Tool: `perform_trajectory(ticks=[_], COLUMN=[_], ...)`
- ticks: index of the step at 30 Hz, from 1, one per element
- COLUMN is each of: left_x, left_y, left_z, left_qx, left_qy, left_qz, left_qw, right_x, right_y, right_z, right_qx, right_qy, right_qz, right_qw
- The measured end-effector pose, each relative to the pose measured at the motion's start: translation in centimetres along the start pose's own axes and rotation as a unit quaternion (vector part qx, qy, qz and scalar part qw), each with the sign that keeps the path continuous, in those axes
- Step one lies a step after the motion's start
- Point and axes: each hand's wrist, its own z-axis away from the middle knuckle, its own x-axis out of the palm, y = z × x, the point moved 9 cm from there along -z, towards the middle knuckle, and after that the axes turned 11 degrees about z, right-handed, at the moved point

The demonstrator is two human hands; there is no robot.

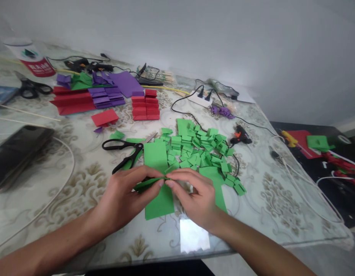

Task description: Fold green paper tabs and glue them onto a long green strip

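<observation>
Our left hand [127, 193] pinches a folded green paper strip [146, 184] between thumb and forefinger, and our right hand [197, 197] pinches its end the same way, the fingertips of both nearly meeting there. The strip runs leftward from that meeting point into the gap between our left thumb and forefinger, so most of what we can see of it lies on the left hand's side.

Right under our fingertips a long green sheet [158, 205] lies on the table [246, 226], and a second green sheet [221, 193] sticks out from behind our right hand. Just beyond our hands spreads a loose pile of small folded green pieces [191, 142]. To the left of the pile, near our left hand, black-handled scissors [139, 147] lie with their blades toward the pile.

Farther out, we have a glue gun [241, 135] past the pile's right side, a white power strip [199, 99] behind it, and red folded pieces [145, 109] beyond the scissors. Well to our left rests a dark phone [20, 151].
</observation>
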Motion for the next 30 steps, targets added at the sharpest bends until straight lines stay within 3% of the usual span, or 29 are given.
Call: perform_trajectory(ticks=[22, 25, 30], left_x=[0.0, 0.1, 0.6], left_y=[0.1, -0.5, -2.4], left_z=[0.2, 0.0, -0.8], left_qx=[0.002, -0.034, -0.147], left_qy=[-0.017, -0.024, -0.042], left_qz=[0.023, 0.041, 0.112], left_qw=[1.000, 0.998, 0.982], right_x=[-0.3, -0.2, 0.6], right_y=[-1.1, -0.9, 1.0], right_z=[-0.1, -0.2, 0.0], right_qx=[-0.038, -0.017, 0.078], right_qy=[-0.021, -0.034, -0.065], right_qz=[-0.026, -0.023, -0.034], right_qw=[0.999, 0.999, 0.994])
